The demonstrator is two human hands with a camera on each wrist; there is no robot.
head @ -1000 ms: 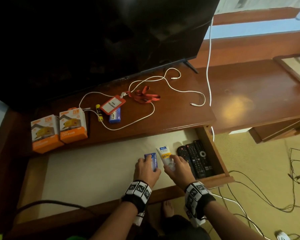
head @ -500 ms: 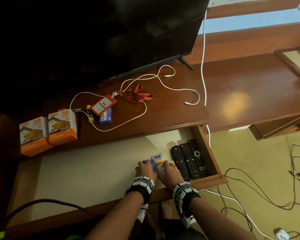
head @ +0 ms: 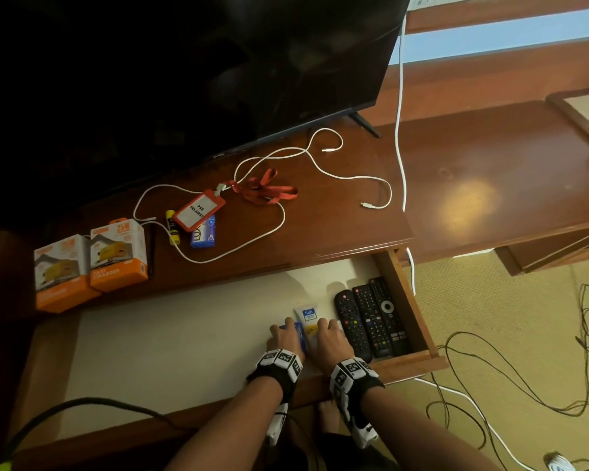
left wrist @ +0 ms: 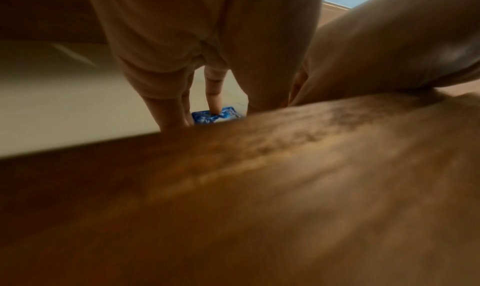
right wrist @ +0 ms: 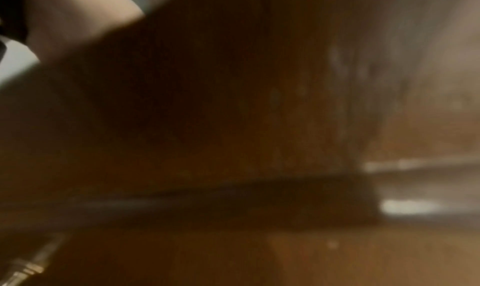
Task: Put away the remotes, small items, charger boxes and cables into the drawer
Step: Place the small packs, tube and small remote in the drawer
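The open drawer (head: 184, 338) has a cream floor. Three black remotes (head: 371, 321) lie side by side at its right end. Just left of them, my right hand (head: 325, 329) covers and holds the lower end of a white tube (head: 308, 316) lying on the drawer floor. My left hand (head: 286, 329) grips a small blue packet (head: 299, 333) beside the tube. In the left wrist view, my fingers reach down to the blue packet (left wrist: 207, 116), one fingertip (left wrist: 215, 107) on top of it. The right wrist view is dark and blurred.
On the desk top stand two orange charger boxes (head: 118, 256). Also there are a white cable (head: 286, 158), a red lanyard badge (head: 199, 209), a yellow stick (head: 171, 229) and a blue pack (head: 203, 232). A TV (head: 184, 62) looms behind them. Loose cables lie on the floor at the right.
Both hands have drawn back toward the drawer's front edge and lowered the blue packet and the white tube onto the drawer floor next to the remotes.
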